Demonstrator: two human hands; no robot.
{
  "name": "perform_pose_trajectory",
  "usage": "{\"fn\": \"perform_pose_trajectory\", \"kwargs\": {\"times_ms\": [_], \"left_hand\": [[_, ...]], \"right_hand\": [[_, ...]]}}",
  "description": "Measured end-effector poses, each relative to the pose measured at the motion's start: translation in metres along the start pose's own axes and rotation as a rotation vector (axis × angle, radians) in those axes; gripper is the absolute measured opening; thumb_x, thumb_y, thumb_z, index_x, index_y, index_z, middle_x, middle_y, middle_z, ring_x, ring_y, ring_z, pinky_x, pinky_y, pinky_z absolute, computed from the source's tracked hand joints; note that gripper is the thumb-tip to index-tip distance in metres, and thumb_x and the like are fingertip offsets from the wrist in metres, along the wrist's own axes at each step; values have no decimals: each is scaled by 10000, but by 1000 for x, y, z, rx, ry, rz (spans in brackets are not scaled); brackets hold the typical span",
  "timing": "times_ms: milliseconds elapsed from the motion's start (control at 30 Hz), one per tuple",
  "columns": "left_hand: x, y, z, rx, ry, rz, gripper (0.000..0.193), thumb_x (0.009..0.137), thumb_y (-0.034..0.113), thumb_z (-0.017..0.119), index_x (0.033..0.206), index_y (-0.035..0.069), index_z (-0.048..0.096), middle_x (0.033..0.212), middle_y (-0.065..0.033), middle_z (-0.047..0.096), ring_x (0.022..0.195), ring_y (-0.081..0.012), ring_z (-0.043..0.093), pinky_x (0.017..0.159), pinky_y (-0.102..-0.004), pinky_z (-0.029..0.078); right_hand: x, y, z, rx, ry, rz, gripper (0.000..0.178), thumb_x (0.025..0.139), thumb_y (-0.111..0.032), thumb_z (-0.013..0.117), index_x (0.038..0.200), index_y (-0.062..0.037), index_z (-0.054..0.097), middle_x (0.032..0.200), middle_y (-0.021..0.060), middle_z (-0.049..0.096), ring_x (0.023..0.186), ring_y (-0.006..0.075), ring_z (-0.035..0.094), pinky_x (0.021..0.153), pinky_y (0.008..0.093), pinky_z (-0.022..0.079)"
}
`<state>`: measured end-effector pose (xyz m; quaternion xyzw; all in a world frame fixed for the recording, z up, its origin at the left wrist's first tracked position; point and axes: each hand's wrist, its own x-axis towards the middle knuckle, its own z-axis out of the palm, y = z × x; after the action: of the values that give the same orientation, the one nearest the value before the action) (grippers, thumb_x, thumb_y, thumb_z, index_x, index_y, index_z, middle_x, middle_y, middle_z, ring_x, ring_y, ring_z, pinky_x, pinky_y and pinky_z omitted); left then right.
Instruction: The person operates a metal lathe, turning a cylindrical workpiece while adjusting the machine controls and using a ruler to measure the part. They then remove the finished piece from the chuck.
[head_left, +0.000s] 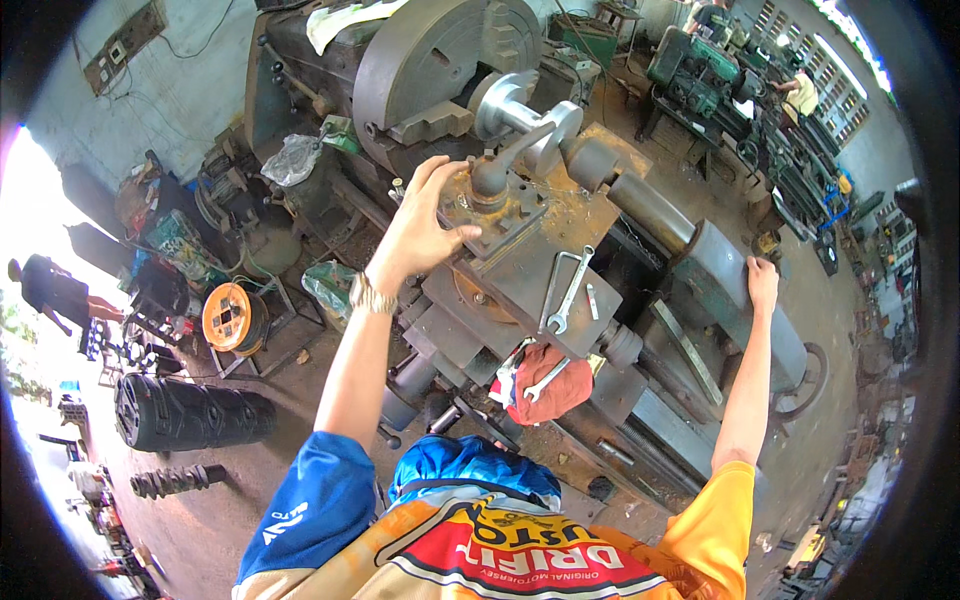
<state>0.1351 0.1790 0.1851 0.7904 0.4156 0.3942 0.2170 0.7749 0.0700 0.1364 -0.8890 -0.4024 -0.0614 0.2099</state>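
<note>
My left hand (425, 228) is open over the tool post (490, 215) of a large lathe, thumb and fingers apart, fingertips near its left edge. A handle with a round base (490, 180) tops the post. My right hand (762, 285) has its fingers curled over the edge of the grey-green tailstock (715, 255). Between the chuck (440, 70) and the tailstock sits a shiny metal workpiece (510, 108) with round flanges. An open-ended wrench (572, 292), a bent hex key (550, 285) and a small metal piece (593, 302) lie on the carriage plate.
Another wrench (545, 380) lies on a red cloth (560, 395) below the carriage. On the floor at left are a black ribbed cylinder (195, 412), a crankshaft-like part (178, 481) and an orange spool (232, 318). Other machines (690, 75) and people (800, 95) are farther back.
</note>
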Motion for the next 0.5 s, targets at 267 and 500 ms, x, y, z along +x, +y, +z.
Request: {"fn": "perform_pose_trajectory", "kwargs": {"times_ms": [267,500], "left_hand": [[2,-20,19,106,-208,0,1266,491,278,965,1543,134,275,1416,-142,546,1388,-303,460,1252,-498,158],[-2,-26,36,22,-25,34,1262,393,194,979,1516,118,407,1216,-117,666,1295,-298,529,1238,-474,226]], "right_hand": [[-15,-17,-12,30,-6,12,427,941,-402,546,1100,-50,729,1113,270,681,1112,452,625,956,517,487],[-14,-17,-11,-4,-49,53,441,953,-417,538,1180,-85,717,1183,236,684,1133,428,634,981,497,495]]}}
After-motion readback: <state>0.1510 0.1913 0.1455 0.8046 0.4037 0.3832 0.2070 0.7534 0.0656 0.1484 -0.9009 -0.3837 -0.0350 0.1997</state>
